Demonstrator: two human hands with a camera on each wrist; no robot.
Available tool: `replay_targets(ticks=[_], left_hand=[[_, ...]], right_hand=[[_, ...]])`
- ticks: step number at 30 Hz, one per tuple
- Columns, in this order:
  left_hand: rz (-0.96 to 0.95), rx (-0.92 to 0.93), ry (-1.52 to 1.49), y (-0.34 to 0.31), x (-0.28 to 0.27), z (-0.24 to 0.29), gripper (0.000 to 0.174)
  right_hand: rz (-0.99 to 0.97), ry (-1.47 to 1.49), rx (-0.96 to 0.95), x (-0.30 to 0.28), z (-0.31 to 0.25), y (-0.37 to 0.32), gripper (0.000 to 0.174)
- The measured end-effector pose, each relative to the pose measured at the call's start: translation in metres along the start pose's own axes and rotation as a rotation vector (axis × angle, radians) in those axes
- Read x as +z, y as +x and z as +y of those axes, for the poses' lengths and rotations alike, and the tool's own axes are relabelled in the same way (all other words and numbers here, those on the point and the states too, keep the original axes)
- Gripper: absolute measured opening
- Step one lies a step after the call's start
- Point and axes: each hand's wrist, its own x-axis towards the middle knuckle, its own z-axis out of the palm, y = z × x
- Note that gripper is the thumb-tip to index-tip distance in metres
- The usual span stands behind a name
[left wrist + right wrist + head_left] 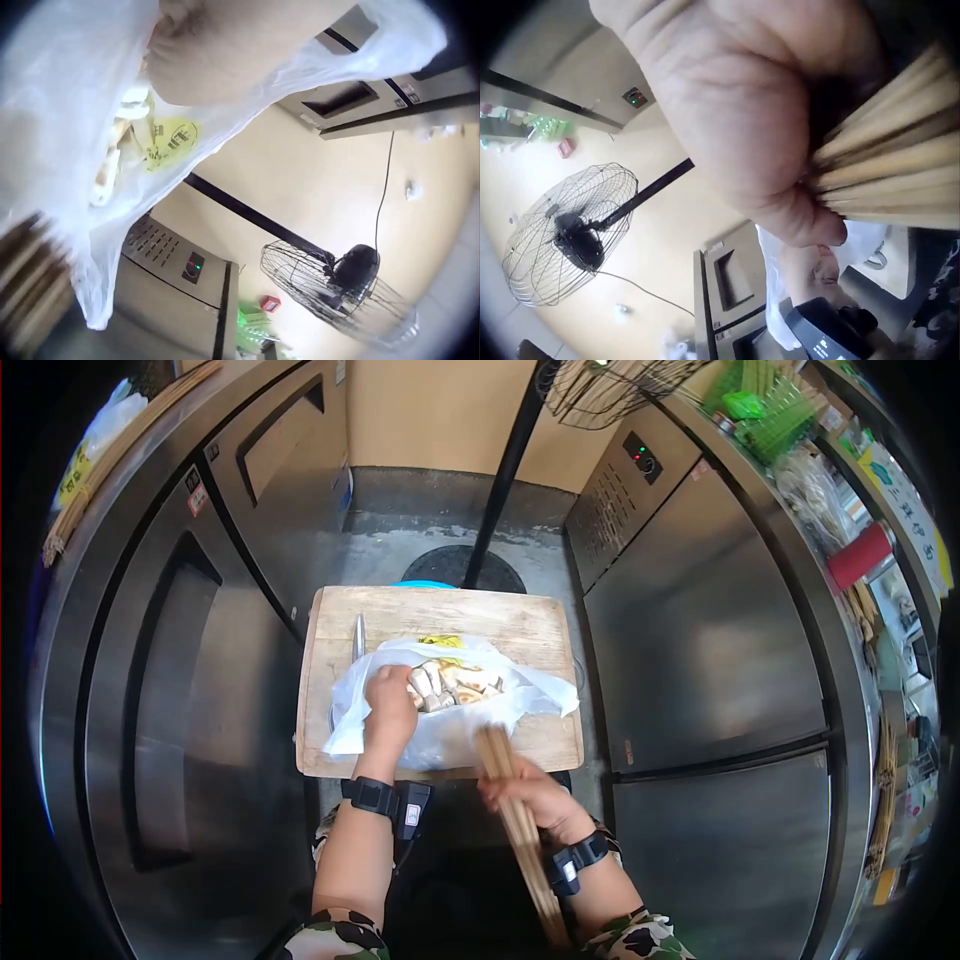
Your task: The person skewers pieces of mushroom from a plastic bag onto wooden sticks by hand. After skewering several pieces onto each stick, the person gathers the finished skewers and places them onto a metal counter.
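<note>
- A person's left hand (392, 710) reaches into an open white bag (540, 692) on a wooden board (500, 610), at the left edge of sliced, pale pieces (432, 678); its fingertips are hidden, so whether they pinch anything cannot be told.
- The right hand (535, 792), apart from the left, clasps a bundle of thin sticks (521, 830) just off the board's near edge.
- The bundle's long axis slants from the person's right side, low, up and leftward to the bag; its blurred upper end points toward the pieces, and contact with the bag is unclear.
- The pieces lie between the hands from side to side, farther from the person than the right; the left is clearly nearer, almost among them.
- Beyond the left hand, a slim metal tool (359, 638) lies lengthwise on the board, partly under the bag; steel cabinets (700, 650) flank the scene.
</note>
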Motion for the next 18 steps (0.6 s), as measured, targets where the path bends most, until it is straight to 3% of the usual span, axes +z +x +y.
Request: replay_targets(ticks=[1, 6, 10, 13, 18], left_hand=[[-0.112, -0.051, 0.024, 0.001, 0.002, -0.004, 0.032], [-0.214, -0.095, 0.129, 0.000, -0.004, 0.004, 0.042], [-0.285, -0.099, 0.172, -0.002, -0.007, 0.003, 0.047], [-0.377, -0.173, 0.054, 0.002, -0.019, 0.013, 0.050], [-0.295, -0.166, 0.050, -0.001, -0.006, 0.007, 0.051]], right_hand=[[-0.015, 0.084, -0.037, -0.003, -0.011, 0.003, 0.021], [0.118, 0.194, -0.181, -0.002, -0.032, 0.029, 0.017], [0.190, 0.185, -0.028, -0.007, -0.006, 0.039, 0.021], [0.136, 0.187, -0.055, -0.003, -0.011, 0.038, 0.021], [0.195, 0.184, -0.018, -0.007, -0.013, 0.032, 0.022]])
